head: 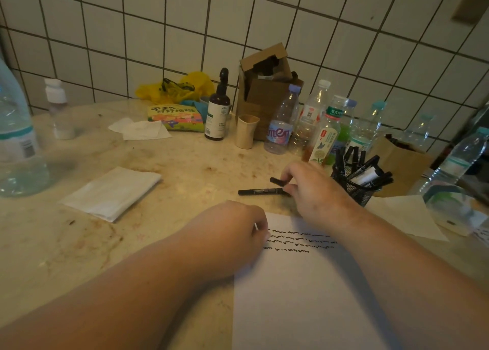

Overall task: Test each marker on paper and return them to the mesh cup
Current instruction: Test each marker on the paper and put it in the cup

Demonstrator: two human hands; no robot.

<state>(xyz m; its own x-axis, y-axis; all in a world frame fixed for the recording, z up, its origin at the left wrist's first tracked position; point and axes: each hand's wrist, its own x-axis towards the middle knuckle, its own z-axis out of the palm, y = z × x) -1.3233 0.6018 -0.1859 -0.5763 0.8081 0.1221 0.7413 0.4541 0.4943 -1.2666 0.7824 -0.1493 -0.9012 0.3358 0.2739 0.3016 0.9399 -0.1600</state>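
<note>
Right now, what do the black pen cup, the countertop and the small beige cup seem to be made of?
Black mesh pen cup: likely metal wire, see-through grid, matte.
Beige mottled countertop: looks like polished stone, veined and stained.
Small beige cup: matte, opaque, possibly paper or plastic; unclear.

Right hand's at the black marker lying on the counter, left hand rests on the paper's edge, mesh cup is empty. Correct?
Not quite: the mesh cup is not empty; the head view shows several black markers standing in it. The rest holds: the right hand is at the black marker on the counter, and the left hand rests on the paper's edge.
</note>
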